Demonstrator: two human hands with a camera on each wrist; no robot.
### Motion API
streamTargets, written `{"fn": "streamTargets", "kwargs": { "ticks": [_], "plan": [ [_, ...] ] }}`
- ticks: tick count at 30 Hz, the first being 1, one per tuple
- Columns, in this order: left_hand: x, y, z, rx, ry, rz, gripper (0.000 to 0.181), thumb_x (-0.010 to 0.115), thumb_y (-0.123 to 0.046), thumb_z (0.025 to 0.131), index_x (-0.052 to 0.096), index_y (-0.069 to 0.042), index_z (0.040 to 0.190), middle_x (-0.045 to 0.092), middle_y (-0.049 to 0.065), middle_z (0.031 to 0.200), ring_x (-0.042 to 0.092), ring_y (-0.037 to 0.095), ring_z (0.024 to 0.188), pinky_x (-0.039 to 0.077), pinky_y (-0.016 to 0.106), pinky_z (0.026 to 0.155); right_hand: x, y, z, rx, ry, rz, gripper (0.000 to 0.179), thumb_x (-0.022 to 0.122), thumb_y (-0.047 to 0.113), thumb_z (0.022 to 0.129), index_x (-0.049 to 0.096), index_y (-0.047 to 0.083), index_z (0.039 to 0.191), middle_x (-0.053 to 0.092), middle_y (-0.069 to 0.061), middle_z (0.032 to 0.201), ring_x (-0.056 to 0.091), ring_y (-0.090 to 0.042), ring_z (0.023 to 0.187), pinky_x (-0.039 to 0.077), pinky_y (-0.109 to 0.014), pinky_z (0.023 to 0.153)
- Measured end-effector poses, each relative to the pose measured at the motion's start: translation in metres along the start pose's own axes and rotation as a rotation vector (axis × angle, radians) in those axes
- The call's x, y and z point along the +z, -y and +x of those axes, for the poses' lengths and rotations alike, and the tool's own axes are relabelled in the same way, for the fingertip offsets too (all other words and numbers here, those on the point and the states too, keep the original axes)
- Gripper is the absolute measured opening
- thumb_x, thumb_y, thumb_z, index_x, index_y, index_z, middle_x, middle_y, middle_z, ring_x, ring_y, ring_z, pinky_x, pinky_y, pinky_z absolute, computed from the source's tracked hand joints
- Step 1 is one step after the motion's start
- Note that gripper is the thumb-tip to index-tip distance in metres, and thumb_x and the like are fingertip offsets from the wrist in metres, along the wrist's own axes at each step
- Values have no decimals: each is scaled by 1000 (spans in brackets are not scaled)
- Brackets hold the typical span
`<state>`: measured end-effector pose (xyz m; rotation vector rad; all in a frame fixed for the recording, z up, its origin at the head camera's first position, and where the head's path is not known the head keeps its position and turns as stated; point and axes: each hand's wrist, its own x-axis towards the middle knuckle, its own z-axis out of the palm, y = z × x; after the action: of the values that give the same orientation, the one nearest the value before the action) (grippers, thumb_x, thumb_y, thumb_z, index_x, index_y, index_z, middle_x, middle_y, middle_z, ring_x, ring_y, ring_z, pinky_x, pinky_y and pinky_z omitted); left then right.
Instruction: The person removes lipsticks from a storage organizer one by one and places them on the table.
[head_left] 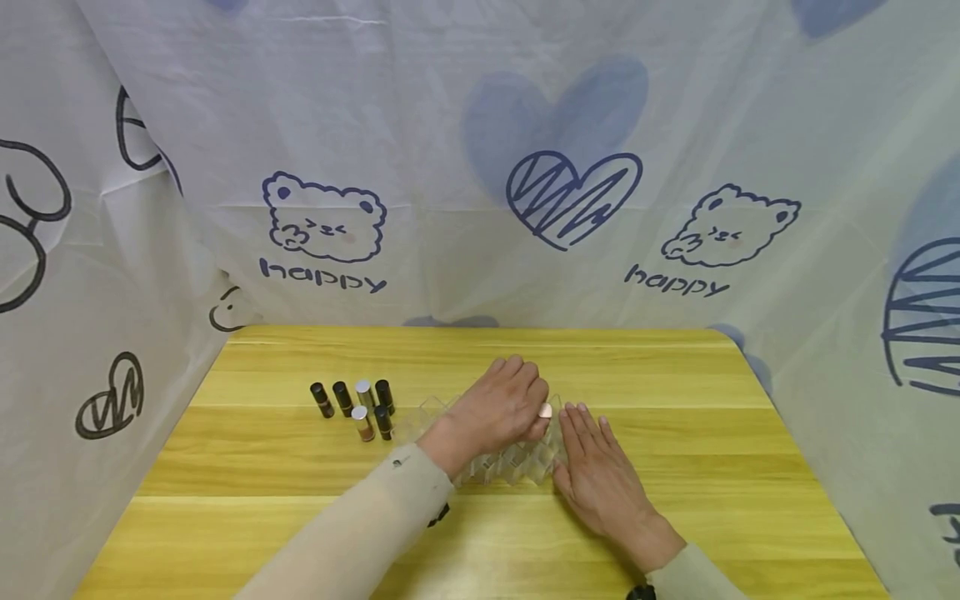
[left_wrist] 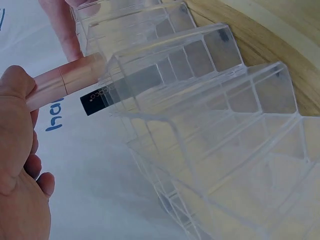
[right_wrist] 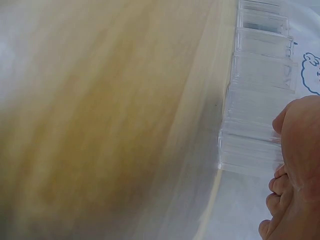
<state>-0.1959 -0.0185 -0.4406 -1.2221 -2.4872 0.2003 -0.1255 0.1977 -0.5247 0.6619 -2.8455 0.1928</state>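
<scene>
My left hand (head_left: pixel 498 408) pinches a pale pink lipstick tube (left_wrist: pixel 65 80) by one end, between thumb and fingers. The tube's other end is right at a compartment of the clear plastic lipstick organizer (left_wrist: pixel 200 165). A black-capped tube (left_wrist: pixel 95 102) stands in a compartment beside it, its top sticking out. My right hand (head_left: pixel 600 471) lies with fingers straight along the organizer's right end, holding nothing. In the right wrist view, this hand (right_wrist: pixel 302 160) is close against the organizer's end wall. The left hand and forearm hide much of the organizer in the head view.
Several lipstick tubes, among them a silver-capped tube (head_left: pixel 362 423) and a black tube (head_left: pixel 321 400), stand on the wooden table (head_left: pixel 697 417) left of the organizer. A white printed cloth (head_left: pixel 450 283) hangs behind the table and along both sides.
</scene>
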Motion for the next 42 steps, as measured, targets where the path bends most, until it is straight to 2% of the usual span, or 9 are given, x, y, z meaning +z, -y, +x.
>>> {"fn": "streamTargets", "kwargs": {
  "ticks": [10,18,21,30,35,42],
  "plan": [
    [-16,6,-2,4,-9,6,29,47,-42,110,55,-15,100,49,-1,95,41,18,89,39,31,79,-1,1,0,2,-6,10,66,51,32,106,39,-9,157,39,-26,164,33,-40,156,28,-56,126],
    [-24,14,-13,-12,19,19,31,53,-44,108,56,-14,103,50,0,96,40,19,89,36,31,79,1,0,1,-3,-11,9,67,52,31,106,38,-9,157,39,-26,164,33,-40,157,27,-56,126],
    [-25,18,-18,-20,26,4,31,55,-43,107,55,-13,102,48,0,95,39,19,88,36,31,79,1,0,1,-1,-7,7,68,52,32,106,37,-9,158,38,-26,165,32,-40,157,26,-56,126],
    [-25,31,-36,-32,-41,36,28,58,-40,105,55,-13,96,46,0,89,36,19,83,32,31,75,0,1,1,11,15,24,67,49,31,107,34,-8,160,35,-25,166,29,-40,158,24,-55,127],
    [-26,39,-48,-44,-16,11,29,58,-39,105,55,-12,94,44,0,87,35,19,82,32,32,74,0,1,1,9,21,26,67,47,31,108,33,-8,160,34,-25,167,28,-40,158,23,-55,128],
    [-29,52,-69,-98,8,-12,30,61,-40,105,55,-12,95,42,1,88,35,21,84,33,33,75,0,2,1,14,30,23,68,48,32,108,32,-8,160,32,-25,168,27,-39,159,22,-55,128]
  ]
}}
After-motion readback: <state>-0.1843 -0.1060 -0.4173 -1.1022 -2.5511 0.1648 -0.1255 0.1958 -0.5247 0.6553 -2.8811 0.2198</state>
